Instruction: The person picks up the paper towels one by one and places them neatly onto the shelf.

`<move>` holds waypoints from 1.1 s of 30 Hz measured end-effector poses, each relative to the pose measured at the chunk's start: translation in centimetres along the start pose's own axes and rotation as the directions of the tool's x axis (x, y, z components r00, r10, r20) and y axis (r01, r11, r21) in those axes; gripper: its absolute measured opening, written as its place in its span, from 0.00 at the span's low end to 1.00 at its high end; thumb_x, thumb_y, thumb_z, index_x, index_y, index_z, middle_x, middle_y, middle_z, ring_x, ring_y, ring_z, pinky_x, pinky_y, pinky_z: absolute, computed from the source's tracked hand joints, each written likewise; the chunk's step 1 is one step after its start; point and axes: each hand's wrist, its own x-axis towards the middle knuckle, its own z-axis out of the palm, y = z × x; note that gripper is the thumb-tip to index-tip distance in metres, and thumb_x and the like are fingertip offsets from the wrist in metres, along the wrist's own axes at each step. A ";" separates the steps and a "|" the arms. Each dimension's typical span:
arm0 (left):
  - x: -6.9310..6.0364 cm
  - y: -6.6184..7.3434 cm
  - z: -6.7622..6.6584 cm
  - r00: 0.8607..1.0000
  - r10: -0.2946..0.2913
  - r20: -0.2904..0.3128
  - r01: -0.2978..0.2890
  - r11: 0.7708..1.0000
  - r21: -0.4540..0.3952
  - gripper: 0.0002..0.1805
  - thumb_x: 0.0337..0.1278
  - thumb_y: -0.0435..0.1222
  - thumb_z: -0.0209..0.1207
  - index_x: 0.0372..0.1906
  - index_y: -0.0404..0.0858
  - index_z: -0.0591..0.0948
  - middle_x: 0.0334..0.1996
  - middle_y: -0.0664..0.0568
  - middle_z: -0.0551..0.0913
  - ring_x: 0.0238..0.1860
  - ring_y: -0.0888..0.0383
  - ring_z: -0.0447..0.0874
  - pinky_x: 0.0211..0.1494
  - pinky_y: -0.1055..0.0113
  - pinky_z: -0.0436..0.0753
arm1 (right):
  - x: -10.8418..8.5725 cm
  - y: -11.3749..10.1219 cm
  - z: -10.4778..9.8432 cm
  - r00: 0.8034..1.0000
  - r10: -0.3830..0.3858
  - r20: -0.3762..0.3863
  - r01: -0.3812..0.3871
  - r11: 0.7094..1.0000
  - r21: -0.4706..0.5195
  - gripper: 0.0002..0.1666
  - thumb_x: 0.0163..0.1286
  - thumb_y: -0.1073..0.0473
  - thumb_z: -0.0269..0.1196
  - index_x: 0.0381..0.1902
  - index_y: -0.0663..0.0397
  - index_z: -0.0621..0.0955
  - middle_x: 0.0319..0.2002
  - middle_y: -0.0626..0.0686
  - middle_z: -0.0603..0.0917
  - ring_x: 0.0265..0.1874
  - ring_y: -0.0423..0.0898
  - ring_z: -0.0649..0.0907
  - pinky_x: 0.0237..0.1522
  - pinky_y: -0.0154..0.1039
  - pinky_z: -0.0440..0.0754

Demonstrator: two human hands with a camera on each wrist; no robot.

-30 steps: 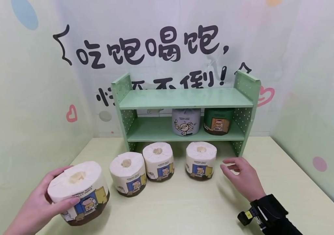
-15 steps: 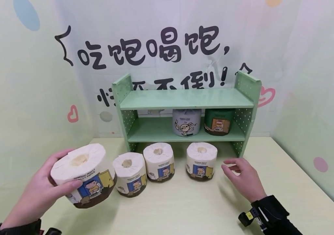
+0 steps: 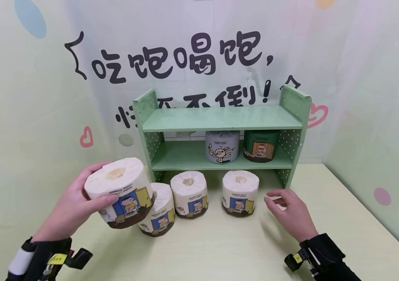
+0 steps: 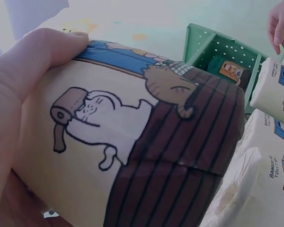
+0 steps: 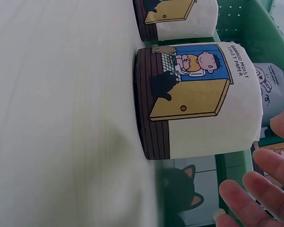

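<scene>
My left hand (image 3: 69, 208) grips a wrapped toilet paper roll (image 3: 125, 191), white with a brown base and a cartoon print, thumb across its front. The roll is held slightly tilted above the table and partly covers a matching roll (image 3: 162, 224) behind it. In the left wrist view the held toilet paper roll (image 4: 104, 123) fills most of the frame. Two more matching rolls, a middle one (image 3: 185, 197) and a right one (image 3: 240, 189), stand upright on the table. Beside the right one hovers my right hand (image 3: 292, 212), fingers loosely bent, holding nothing, apart from the roll.
Behind the rolls stands a green two-tier shelf (image 3: 220, 118) with perforated side panels. On its lower board, a lavender roll (image 3: 222, 147) and a dark green roll (image 3: 260, 146) sit toward the right. A printed backdrop (image 3: 199, 19) rises behind the pale wooden table (image 3: 220, 249).
My left hand has lifted its toilet paper roll and carried it up and to the right, so it now overlaps the leftmost standing roll. The right hand has stayed in place.
</scene>
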 end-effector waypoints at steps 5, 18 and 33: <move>1.9 1.6 1.6 1.000 -0.005 0.021 0.005 1.000 0.021 0.46 0.71 0.36 0.71 0.85 0.48 0.58 0.68 0.47 0.79 0.59 0.65 0.87 0.55 0.64 0.92 | 0.1 0.0 -0.1 1.000 0.002 -0.002 -0.002 1.000 -0.008 0.16 0.81 0.53 0.67 0.56 0.58 0.88 0.54 0.59 0.87 0.51 0.55 0.92 0.59 0.59 0.90; 5.6 2.5 4.4 0.999 -0.007 0.036 0.005 0.998 0.057 0.49 0.70 0.44 0.74 0.86 0.48 0.58 0.74 0.42 0.77 0.68 0.50 0.81 0.64 0.60 0.85 | 0.3 0.2 0.0 1.000 -0.001 0.001 0.001 1.000 -0.004 0.15 0.81 0.52 0.67 0.56 0.56 0.88 0.55 0.59 0.87 0.51 0.54 0.93 0.60 0.59 0.90; 9.6 2.5 7.4 0.997 -0.047 0.060 0.046 0.999 0.018 0.54 0.65 0.49 0.76 0.86 0.44 0.56 0.76 0.39 0.74 0.75 0.40 0.77 0.78 0.39 0.78 | 0.0 0.3 -0.1 1.000 0.009 0.008 -0.009 1.000 -0.011 0.17 0.82 0.52 0.67 0.57 0.57 0.88 0.55 0.59 0.87 0.51 0.55 0.92 0.60 0.60 0.90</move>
